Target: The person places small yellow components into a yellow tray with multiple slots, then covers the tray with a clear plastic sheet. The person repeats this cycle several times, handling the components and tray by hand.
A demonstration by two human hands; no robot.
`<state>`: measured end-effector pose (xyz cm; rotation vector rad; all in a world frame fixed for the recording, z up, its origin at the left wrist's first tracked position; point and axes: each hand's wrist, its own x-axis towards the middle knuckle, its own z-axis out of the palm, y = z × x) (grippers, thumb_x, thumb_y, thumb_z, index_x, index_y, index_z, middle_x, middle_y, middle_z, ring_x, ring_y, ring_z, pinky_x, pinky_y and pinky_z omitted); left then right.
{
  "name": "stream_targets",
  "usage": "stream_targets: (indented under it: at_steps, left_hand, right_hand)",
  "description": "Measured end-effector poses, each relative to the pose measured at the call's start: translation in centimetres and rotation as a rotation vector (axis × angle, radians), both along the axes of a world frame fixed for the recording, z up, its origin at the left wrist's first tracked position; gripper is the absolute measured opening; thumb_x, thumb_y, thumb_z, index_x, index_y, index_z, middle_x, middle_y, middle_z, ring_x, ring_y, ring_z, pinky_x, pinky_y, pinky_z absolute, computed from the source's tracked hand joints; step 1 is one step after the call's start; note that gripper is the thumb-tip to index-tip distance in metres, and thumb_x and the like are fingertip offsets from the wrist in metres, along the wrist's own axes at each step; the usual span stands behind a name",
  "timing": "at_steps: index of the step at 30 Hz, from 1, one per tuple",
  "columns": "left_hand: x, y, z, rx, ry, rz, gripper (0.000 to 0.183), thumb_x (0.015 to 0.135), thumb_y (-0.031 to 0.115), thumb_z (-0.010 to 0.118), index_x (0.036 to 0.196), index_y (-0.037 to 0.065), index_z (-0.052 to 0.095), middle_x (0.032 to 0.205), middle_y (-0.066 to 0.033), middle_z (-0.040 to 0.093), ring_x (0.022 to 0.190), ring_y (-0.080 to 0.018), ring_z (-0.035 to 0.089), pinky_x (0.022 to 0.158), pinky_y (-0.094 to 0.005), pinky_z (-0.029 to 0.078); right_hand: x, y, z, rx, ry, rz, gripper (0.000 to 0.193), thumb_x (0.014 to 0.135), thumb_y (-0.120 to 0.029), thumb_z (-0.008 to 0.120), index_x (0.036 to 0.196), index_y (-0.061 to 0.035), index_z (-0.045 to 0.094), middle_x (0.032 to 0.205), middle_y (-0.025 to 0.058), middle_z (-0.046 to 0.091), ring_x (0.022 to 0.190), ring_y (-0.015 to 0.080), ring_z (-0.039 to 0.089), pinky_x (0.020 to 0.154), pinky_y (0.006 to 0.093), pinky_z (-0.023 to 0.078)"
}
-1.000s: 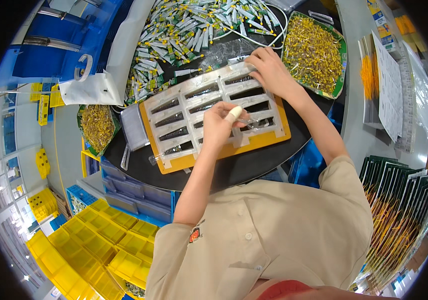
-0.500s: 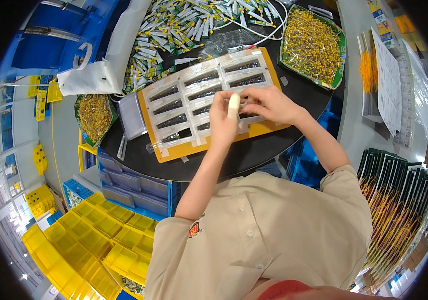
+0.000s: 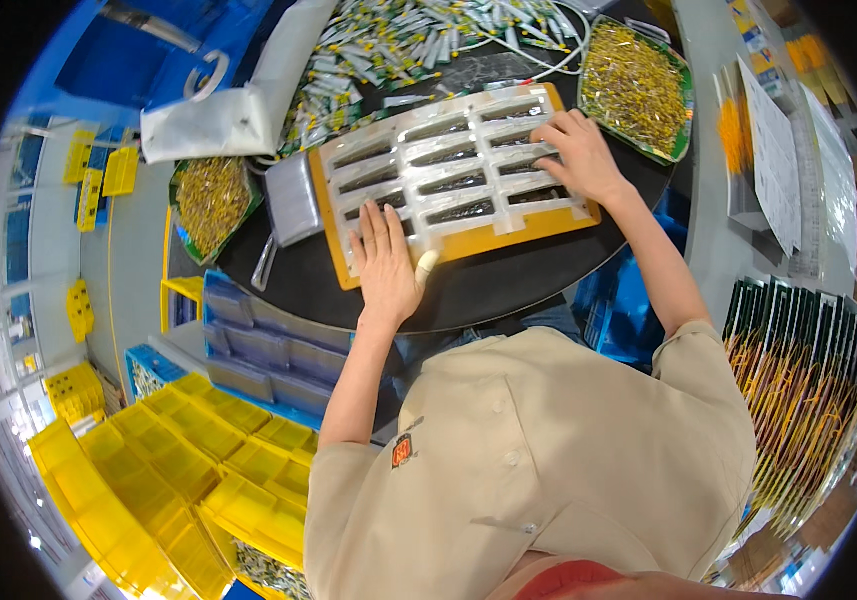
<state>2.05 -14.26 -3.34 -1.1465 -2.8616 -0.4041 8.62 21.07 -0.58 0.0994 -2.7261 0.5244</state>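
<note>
An orange board (image 3: pixel 518 237) lies on the black round table, bearing a whitish plastic frame (image 3: pixel 409 178) with several slots. Dark, tapered pieces (image 3: pixel 451 156) sit in these slots under clear film. My left hand (image 3: pixel 388 268) rests flat on the frame's lower left, fingers stretched out and empty. Its thumb wears a pale finger cot (image 3: pixel 427 265). Over the right column of slots, my right hand (image 3: pixel 584 158) lies with fingers spread, and nothing shows in it. Part of the slots beneath both hands is hidden.
Small tubes with yellow caps (image 3: pixel 388 55) pile up behind the board. Green trays of small yellow-tipped parts stand at right (image 3: pixel 633 90) and left (image 3: pixel 210 205). Clear sheets (image 3: pixel 292 200) and a metal tool (image 3: pixel 264 264) lie left of the board. Yellow bins (image 3: pixel 158 440) stand lower left.
My hands were together over the frame, fingers pinched. They have parted: the left has moved left and flattened, the right has moved right and spread. The board appears shifted slightly right and up.
</note>
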Motion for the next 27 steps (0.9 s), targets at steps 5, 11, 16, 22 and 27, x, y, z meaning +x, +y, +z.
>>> stream_targets:
  at_steps: [5,11,16,22,27]
  left_hand:
    - [-6.0,-9.7,-0.8,0.289,0.332,0.399,0.061,0.094,0.016,0.059,0.147,-0.006,0.04,0.149,-0.0288,0.042,0.139,-0.0451,0.037,0.118,-0.0545,0.025]
    - [-12.0,-21.7,-3.6,0.17,-0.049,0.587,0.033,0.083,0.012,0.076,0.11,0.003,0.057,0.1,-0.0204,0.065,0.099,-0.043,0.061,0.085,-0.0478,0.048]
    - [-3.2,-9.3,4.6,1.154,-0.425,0.493,0.036,0.09,0.007,0.065,0.122,0.005,0.048,0.095,-0.0027,0.055,0.09,-0.0146,0.056,0.089,-0.0298,0.047]
    - [6.5,6.3,6.0,0.892,-0.73,-0.117,0.013,0.09,0.014,0.064,0.099,0.004,0.064,0.099,-0.0085,0.06,0.096,-0.018,0.056,0.08,-0.0286,0.048]
    - [6.8,5.6,6.1,0.911,-1.066,0.229,0.029,0.09,0.008,0.072,0.115,0.0,0.06,0.097,-0.0061,0.066,0.087,-0.0119,0.062,0.077,-0.0262,0.051]
  right_hand:
    - [-0.3,0.1,-0.4,0.146,0.131,0.187,0.012,0.079,-0.008,0.073,0.087,-0.0126,0.065,0.096,0.0019,0.059,0.098,0.0234,0.057,0.084,0.0386,0.044]
    - [2.6,-2.8,1.4,-0.055,0.169,0.064,0.011,0.082,-0.005,0.071,0.093,-0.0062,0.071,0.097,0.006,0.065,0.093,0.0278,0.06,0.085,0.0383,0.048]
    - [4.6,-11.4,2.4,-0.796,-0.106,0.027,0.018,0.094,-0.006,0.062,0.111,-0.0045,0.069,0.097,0.0105,0.066,0.092,0.0227,0.066,0.079,0.0358,0.054]
    - [6.1,-15.4,0.2,-1.721,-0.511,0.061,0.02,0.099,-0.006,0.06,0.119,-0.0026,0.059,0.089,0.0036,0.064,0.072,0.0077,0.062,0.059,0.0217,0.049]
    - [8.6,-11.3,0.9,-1.599,-0.502,0.035,0.02,0.092,-0.004,0.069,0.112,-0.002,0.064,0.086,0.0012,0.066,0.073,0.0042,0.061,0.059,0.0213,0.048]
